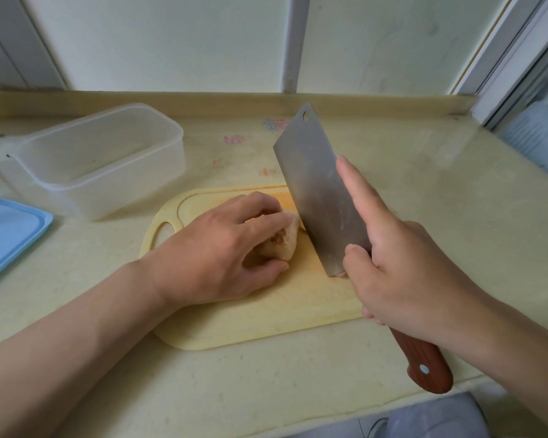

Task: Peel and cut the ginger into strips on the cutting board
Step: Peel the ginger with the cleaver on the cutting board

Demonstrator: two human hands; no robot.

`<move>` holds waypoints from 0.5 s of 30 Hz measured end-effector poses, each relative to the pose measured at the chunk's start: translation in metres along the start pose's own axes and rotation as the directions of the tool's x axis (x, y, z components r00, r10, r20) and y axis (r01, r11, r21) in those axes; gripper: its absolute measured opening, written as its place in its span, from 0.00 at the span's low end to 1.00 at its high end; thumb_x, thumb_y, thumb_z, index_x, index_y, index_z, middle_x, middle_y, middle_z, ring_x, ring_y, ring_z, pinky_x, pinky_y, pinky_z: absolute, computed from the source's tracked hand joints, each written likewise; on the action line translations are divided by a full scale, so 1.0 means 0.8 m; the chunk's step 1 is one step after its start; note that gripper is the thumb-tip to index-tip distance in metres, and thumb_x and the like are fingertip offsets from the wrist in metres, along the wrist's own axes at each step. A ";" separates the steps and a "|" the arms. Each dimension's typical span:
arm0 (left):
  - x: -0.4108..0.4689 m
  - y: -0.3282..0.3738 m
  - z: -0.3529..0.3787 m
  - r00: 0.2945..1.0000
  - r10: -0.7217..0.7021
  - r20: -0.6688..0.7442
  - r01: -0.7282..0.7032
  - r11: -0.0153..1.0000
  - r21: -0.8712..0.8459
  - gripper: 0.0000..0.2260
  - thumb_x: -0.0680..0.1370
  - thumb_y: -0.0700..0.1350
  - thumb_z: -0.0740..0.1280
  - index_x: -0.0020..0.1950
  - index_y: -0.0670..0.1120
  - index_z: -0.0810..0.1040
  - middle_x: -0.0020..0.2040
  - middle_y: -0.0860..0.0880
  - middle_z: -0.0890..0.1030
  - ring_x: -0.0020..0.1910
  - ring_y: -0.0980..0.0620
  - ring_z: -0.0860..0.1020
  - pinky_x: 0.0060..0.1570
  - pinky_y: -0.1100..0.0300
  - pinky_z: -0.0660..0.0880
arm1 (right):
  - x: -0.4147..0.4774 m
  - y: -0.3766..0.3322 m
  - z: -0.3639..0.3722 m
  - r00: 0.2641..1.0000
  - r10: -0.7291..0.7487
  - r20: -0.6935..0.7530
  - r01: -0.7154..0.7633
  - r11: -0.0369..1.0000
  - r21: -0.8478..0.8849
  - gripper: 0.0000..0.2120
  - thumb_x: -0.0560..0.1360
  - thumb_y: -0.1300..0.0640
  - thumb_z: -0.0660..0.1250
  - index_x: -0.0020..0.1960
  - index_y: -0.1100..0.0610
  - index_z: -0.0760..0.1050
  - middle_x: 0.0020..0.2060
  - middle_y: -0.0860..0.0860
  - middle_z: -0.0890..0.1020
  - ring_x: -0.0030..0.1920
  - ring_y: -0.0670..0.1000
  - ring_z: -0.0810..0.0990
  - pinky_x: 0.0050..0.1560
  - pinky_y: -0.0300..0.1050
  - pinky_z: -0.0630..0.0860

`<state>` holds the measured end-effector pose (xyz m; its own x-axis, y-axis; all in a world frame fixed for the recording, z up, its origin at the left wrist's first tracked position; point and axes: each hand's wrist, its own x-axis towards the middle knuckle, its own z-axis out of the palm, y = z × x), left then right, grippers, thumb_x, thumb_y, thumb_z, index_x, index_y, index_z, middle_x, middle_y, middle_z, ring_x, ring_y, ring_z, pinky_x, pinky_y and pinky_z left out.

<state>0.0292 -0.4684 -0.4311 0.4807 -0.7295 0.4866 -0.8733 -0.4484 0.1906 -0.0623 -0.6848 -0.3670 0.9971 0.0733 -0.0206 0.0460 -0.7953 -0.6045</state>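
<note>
Ginger (288, 243) lies on the cutting board (266, 324), left of the board's centre, and is mostly covered by the left hand (222, 248). Only its right end shows: pale tan surface with one darker brown patch. Skin appears to be still on, though too little of the piece is exposed to be sure.

Left hand: palm down, fingers curled over the top of the ginger, thumb against its near side. It grips the piece and holds it down on the board.

Right hand (402, 273): clenched round the cleaver (317, 191) where blade meets handle. Index finger lies straight along the upper part of the blade, thumb presses on the blade face that shows, and the other fingers wrap the handle. The red-brown wooden handle (427, 368), with one metal rivet, sticks out behind the hand.

Blade: broad and rectangular, with a hanging hole in its far upper corner. It stands edge down over the board, leaning slightly, just right of the ginger. Whether the edge touches the ginger cannot be told, since the blade hides the meeting line.

Board: pale yellow, grip slot at its left end, flat on the beige countertop (424, 191).

Off the board, back left: a clear plastic container (102, 159), upright and open. A blue lid (7, 232) lies flat near it at the left edge of the view.
</note>
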 end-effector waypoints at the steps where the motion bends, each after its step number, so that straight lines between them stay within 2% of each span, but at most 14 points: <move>1: 0.000 0.000 0.000 1.000 -0.002 0.001 0.002 1.000 0.001 0.24 0.74 0.52 0.74 0.66 0.40 0.78 0.60 0.43 0.78 0.55 0.45 0.79 0.54 0.55 0.77 | -0.001 0.000 0.000 1.000 -0.005 0.001 0.005 1.000 -0.004 0.46 0.80 0.64 0.57 0.75 0.20 0.39 0.26 0.57 0.77 0.28 0.60 0.80 0.32 0.62 0.82; 5: 0.001 0.001 -0.001 1.000 -0.010 0.009 0.010 1.000 0.003 0.24 0.74 0.51 0.73 0.66 0.40 0.78 0.60 0.43 0.78 0.55 0.46 0.79 0.55 0.57 0.76 | -0.001 0.002 0.002 1.000 -0.018 0.007 0.018 1.000 -0.012 0.46 0.81 0.63 0.57 0.76 0.20 0.38 0.23 0.52 0.74 0.27 0.60 0.79 0.32 0.63 0.81; 8: 0.001 0.001 0.000 1.000 -0.006 0.016 0.006 1.000 0.001 0.24 0.75 0.51 0.73 0.66 0.40 0.78 0.60 0.43 0.78 0.55 0.46 0.79 0.56 0.57 0.76 | -0.001 0.000 0.001 1.000 -0.014 0.012 0.015 1.000 -0.024 0.46 0.81 0.63 0.57 0.75 0.20 0.38 0.26 0.56 0.77 0.28 0.60 0.80 0.32 0.62 0.82; 15: 0.000 0.000 0.000 1.000 0.000 0.014 0.000 1.000 0.000 0.24 0.75 0.51 0.74 0.66 0.40 0.78 0.61 0.44 0.78 0.56 0.46 0.79 0.56 0.56 0.77 | -0.004 -0.004 -0.015 0.995 0.031 0.095 -0.026 0.998 -0.059 0.46 0.81 0.62 0.56 0.74 0.18 0.36 0.31 0.56 0.79 0.31 0.60 0.82 0.32 0.61 0.81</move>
<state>0.0291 -0.4685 -0.4307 0.4821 -0.7365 0.4746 -0.8731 -0.4488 0.1904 -0.0653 -0.6897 -0.3557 0.9878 0.1053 -0.1150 0.0239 -0.8312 -0.5554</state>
